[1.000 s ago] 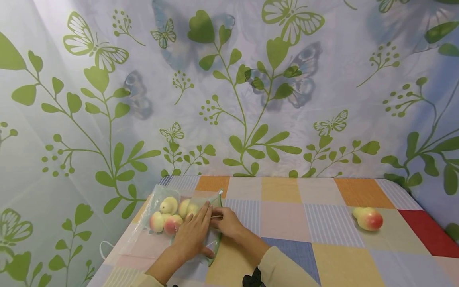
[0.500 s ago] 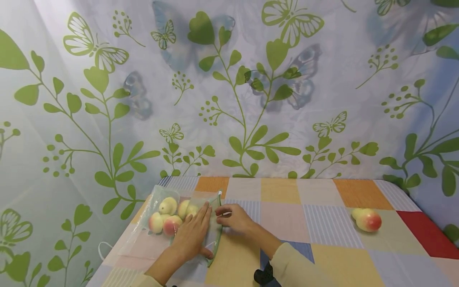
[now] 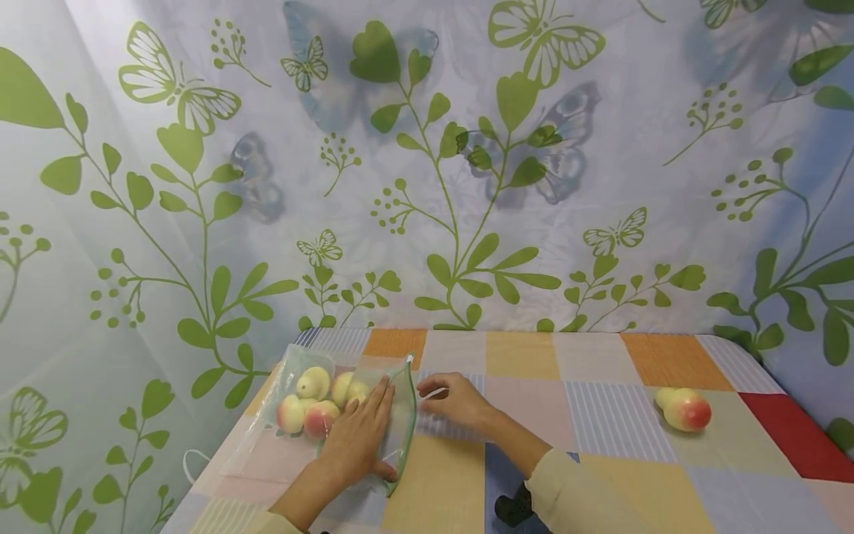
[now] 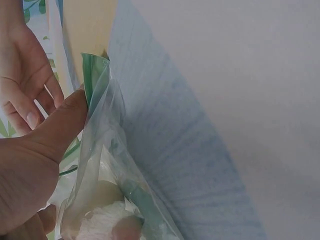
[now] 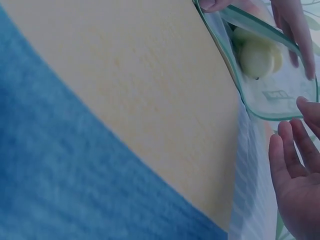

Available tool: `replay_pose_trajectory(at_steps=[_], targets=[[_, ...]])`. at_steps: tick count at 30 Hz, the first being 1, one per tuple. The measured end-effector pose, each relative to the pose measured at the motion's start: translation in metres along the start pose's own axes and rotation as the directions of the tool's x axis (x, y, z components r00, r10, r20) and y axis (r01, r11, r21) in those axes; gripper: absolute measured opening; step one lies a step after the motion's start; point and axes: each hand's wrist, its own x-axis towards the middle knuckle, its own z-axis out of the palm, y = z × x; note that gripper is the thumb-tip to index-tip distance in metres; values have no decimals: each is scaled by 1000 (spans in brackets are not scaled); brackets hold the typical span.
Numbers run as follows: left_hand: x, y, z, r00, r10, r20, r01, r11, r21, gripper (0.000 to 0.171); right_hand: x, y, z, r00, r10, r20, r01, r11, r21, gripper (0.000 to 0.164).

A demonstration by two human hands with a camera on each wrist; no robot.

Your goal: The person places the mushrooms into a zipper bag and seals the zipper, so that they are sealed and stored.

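Observation:
A clear zip bag (image 3: pixel 267 456) with a green-edged mouth (image 3: pixel 408 445) lies on the left of the table. Several yellow-and-red peaches (image 3: pixel 322 420) are inside it. My left hand (image 3: pixel 355 439) rests on the bag with its fingers straight, just right of the fruit. In the left wrist view its thumb (image 4: pixel 62 120) lies against the green zip strip (image 4: pixel 94 75). Beyond the mouth is my right hand (image 3: pixel 457 400), loosely bent and holding nothing. The right wrist view shows the mouth gaping, with a pale fruit (image 5: pixel 257 57) inside and my right fingertips close to the rim.
A yellow-and-red peach (image 3: pixel 690 410) with a paler yellow fruit (image 3: pixel 663 397) behind it lies on the right of the patchwork tablecloth (image 3: pixel 527 408). A leaf-patterned curtain (image 3: pixel 427 185) hangs behind the table. A white loop (image 3: pixel 190 466) shows at the left edge.
My right hand has let go of the bag's mouth and moved to the right, its fingers loosening. The mouth edge now bulges right. The left hand stays on the bag.

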Motion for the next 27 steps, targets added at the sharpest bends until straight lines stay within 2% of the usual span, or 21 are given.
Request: replay_pose_trajectory(at_steps=[16,27], targets=[[-1,-1,1,1000,13,-11,-13,1000,6,146,-27,-8,-47,1000,1,-25,-2,1000,-23,29],[-2,0,0,1000,18,-13,-18,1000,20,146,-43,-2,-84,997,48,-61,-52,997,-58,33]])
